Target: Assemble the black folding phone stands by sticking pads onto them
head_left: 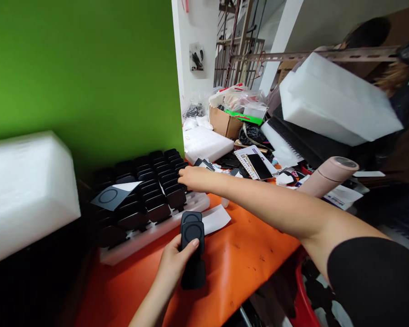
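My left hand point(173, 264) is closed around a black folding charger pad point(192, 249) with round ring marks, held upright over the orange table point(238, 268). My right hand point(195, 177) reaches across to the white foam tray point(157, 231), which holds several rows of the same black pads point(150, 190). Its fingers rest on the pads at the tray's right end; whether they grip one is hidden. A dark card with a ring print point(113, 195) lies on top of the pads.
A white foam block point(23, 190) sits at the left before a green wall. Another foam slab point(334, 102) lies at the right, with a pink cylinder bottle point(327, 176) below it. Boxes, bags and papers point(238, 113) crowd the back; a white paper slip point(215, 219) lies by the tray.
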Demonstrator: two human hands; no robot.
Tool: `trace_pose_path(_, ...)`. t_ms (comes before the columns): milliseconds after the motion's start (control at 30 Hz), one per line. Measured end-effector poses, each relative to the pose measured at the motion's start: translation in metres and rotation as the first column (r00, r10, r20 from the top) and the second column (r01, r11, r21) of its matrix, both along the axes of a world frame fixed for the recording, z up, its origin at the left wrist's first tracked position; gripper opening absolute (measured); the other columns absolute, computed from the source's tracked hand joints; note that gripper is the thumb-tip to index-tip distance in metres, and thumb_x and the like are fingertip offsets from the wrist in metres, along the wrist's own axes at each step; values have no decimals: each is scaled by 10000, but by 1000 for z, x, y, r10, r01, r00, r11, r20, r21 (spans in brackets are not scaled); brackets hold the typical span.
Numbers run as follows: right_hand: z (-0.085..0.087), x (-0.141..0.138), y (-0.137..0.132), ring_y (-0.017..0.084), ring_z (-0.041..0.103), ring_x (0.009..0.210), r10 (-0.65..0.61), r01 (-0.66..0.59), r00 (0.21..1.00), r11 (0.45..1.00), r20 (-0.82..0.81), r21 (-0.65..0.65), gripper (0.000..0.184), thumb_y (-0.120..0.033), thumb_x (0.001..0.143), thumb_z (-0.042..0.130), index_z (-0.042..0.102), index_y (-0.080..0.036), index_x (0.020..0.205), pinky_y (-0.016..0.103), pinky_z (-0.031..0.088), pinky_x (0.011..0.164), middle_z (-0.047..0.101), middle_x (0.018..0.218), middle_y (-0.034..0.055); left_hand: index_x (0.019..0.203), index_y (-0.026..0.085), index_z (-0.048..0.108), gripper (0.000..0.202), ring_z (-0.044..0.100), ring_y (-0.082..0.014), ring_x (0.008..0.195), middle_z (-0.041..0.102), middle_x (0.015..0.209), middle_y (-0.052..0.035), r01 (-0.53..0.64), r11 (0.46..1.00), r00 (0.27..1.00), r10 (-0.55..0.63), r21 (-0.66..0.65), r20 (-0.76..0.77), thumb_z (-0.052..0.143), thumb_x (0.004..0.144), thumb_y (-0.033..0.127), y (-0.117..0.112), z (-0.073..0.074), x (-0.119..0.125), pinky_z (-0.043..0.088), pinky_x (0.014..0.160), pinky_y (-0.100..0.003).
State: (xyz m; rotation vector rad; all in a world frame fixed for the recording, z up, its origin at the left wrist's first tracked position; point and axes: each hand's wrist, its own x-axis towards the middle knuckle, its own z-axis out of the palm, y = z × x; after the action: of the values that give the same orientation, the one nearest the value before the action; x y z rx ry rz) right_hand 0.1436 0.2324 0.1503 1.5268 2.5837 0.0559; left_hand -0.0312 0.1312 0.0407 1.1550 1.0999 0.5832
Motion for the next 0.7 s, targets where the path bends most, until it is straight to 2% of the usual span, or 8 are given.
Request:
trace_pose_path(67, -6, 5, -33, 246, 545, 1006, -83, 121, 970, 980, -228, 159, 205, -201, 874, 492, 623, -131, 1015, 332, 433, 793, 599, 1074, 134, 815, 137, 674, 411, 600, -200, 658, 667, 724, -39, -10, 999, 1000, 10, 39, -2, 699, 602, 488, -2, -3, 1, 470, 594, -278)
trace_pose_path(100, -11, 6, -51, 232, 557, 964, -126, 172, 934, 979, -334, 112, 224, -282, 892, 481, 624, -137, 987, 320, 431, 780, 610, 1028, 120, 804, 137, 678, 404, 601, -204, 663, 668, 722, -41, -10, 998, 1000, 11, 68, -8, 696, 604, 488, -3, -5, 1, 469, 598, -279)
trace_pose_path(200, -30, 8, -101, 158, 586, 744, -221, 22, 851, 921, -476, -389, 231, -369, 834, 566, 623, -175, 945, 236, 422, 634, 647, 853, 33, 764, 143, 691, 384, 599, -215, 672, 667, 708, -45, 33, 988, 999, -28, 148, -32, 688, 603, 491, -9, -9, 4, 463, 600, -280)
trace_pose_path(300, -33, 18, -125, 146, 577, 719, -300, -1, 805, 862, -511, -507, 142, -296, 825, 568, 627, -172, 859, 222, 403, 610, 651, 813, 16, 691, 162, 698, 379, 599, -227, 693, 659, 692, -49, 75, 971, 994, -53, 228, -99, 656, 624, 534, -15, -10, 1, 467, 633, -295)
trace_pose_path(400, -11, 42, -117, 145, 592, 715, -387, 91, 698, 882, -602, -462, 183, -279, 876, 481, 613, -177, 951, 237, 427, 630, 661, 853, 22, 604, 175, 666, 430, 602, -237, 708, 640, 659, -50, -24, 960, 982, 75, 278, -174, 594, 655, 596, -16, -13, -9, 468, 673, -315)
trace_pose_path(500, 14, 66, -86, 151, 614, 740, -409, 251, 626, 912, -664, -325, 237, -252, 904, 426, 575, -181, 1074, 250, 443, 675, 673, 863, 21, 788, 170, 679, 417, 625, -257, 808, 679, 818, -73, -120, 961, 974, 163, 248, -158, 638, 619, 549, -16, -20, -21, 487, 729, -337)
trace_pose_path(600, 20, 73, -50, 172, 600, 892, -265, 245, 741, 962, -616, -120, 216, -210, 886, 468, 596, -187, 1058, 260, 417, 773, 670, 989, 32, 1018, 168, 622, 507, 628, -271, 931, 664, 1052, -114, -114, 973, 986, 136, 202, -98, 649, 616, 477, -20, -27, -28, 510, 780, -354)
trace_pose_path(700, 10, 66, -23, 175, 591, 858, -214, 183, 839, 977, -500, -111, 209, -238, 896, 468, 601, -190, 1050, 252, 403, 736, 670, 976, 37, 1282, 192, 444, 673, 575, -271, 1099, 522, 1321, -131, -92, 971, 994, 104, 219, -44, 601, 684, 456, -25, -29, -30, 501, 856, -346)
